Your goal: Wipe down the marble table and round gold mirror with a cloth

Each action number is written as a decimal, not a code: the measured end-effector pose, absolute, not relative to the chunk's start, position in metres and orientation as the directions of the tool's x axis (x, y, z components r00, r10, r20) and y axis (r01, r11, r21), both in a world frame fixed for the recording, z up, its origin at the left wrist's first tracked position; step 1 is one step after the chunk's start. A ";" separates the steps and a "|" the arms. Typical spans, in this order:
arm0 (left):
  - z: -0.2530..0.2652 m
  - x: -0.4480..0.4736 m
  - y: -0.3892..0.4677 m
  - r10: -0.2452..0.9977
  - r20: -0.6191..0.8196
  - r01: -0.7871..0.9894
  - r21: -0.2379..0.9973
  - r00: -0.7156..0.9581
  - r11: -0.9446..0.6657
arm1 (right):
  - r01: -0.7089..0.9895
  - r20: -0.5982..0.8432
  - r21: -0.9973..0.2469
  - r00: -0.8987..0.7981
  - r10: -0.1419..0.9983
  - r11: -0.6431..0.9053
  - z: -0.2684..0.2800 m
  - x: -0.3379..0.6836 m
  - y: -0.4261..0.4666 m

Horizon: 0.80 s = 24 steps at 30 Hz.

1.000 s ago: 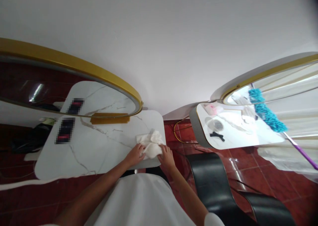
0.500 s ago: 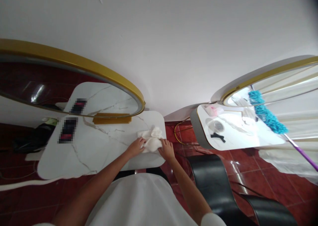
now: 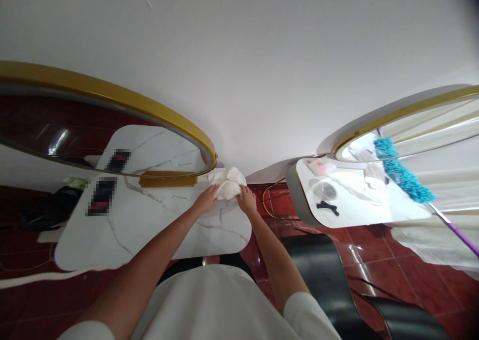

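A bunched white cloth (image 3: 229, 185) lies on the marble-patterned white tabletop (image 3: 149, 230), at its far right corner by the wall. My left hand (image 3: 207, 199) grips the cloth's left side, fingers curled over it. On the opposite side my right hand (image 3: 247, 200) holds it with bent fingers, close to the table's right edge. Some fingertips are hidden in the folds.
A gold-framed mirror (image 3: 157, 109) overhangs the table's back, above a gold base (image 3: 168, 181). A blurred dark item (image 3: 103, 196) lies left. To the right stand another table (image 3: 359, 215), a blue duster (image 3: 407, 180) and a black chair (image 3: 318, 265).
Both hands have pushed the white cloth away from me, from the near right part of the tabletop toward the wall. Items on the tables have stayed put.
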<state>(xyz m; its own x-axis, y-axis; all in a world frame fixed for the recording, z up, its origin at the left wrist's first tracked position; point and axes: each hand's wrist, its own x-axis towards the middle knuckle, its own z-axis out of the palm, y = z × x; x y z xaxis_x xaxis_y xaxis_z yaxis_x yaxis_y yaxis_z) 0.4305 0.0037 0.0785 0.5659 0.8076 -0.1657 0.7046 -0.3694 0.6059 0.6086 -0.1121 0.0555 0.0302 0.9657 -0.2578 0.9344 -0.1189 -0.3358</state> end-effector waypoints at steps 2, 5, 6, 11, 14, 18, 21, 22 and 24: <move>0.077 0.430 -0.012 0.798 -0.176 0.701 0.608 0.577 -0.372 | 0.935 -0.261 -0.334 0.033 0.965 -0.122 0.058 0.615 -0.116; 0.073 0.424 -0.045 0.776 -0.197 0.692 0.614 0.600 -0.380 | 0.935 -0.266 -0.331 0.036 0.963 -0.126 0.063 0.630 -0.132; 0.071 0.421 -0.057 0.765 -0.207 0.689 0.616 0.609 -0.382 | 0.936 -0.268 -0.329 0.039 0.963 -0.129 0.064 0.635 -0.141; 0.055 0.400 -0.112 0.652 -0.268 0.622 0.673 0.709 -0.400 | 0.925 -0.289 -0.373 -0.040 0.956 -0.074 0.062 0.649 -0.204; 0.048 0.393 -0.127 0.650 -0.265 0.608 0.695 0.713 -0.384 | 0.918 -0.289 -0.396 -0.114 0.950 -0.010 0.057 0.649 -0.224; 0.042 0.394 -0.122 0.671 -0.237 0.610 0.686 0.702 -0.396 | 0.893 -0.271 -0.430 -0.272 0.924 0.137 0.056 0.642 -0.204; 0.039 0.399 -0.101 0.707 -0.208 0.634 0.653 0.676 -0.415 | 0.901 -0.241 -0.403 -0.274 0.931 0.161 0.057 0.636 -0.169; 0.039 0.401 -0.091 0.719 -0.194 0.641 0.641 0.667 -0.422 | 0.915 -0.231 -0.377 -0.242 0.942 0.143 0.057 0.634 -0.156; 0.042 0.407 -0.068 0.741 -0.161 0.651 0.620 0.652 -0.438 | 0.941 -0.216 -0.324 -0.177 0.960 0.101 0.057 0.633 -0.129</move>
<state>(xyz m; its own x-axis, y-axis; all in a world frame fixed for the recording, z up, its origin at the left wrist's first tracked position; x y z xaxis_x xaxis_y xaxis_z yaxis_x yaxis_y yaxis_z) 0.4067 -0.0682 0.0422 0.6519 0.7411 -0.1610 0.6511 -0.4381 0.6198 0.6335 -0.1287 0.0567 -0.1771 0.9602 -0.2160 0.9408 0.1007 -0.3237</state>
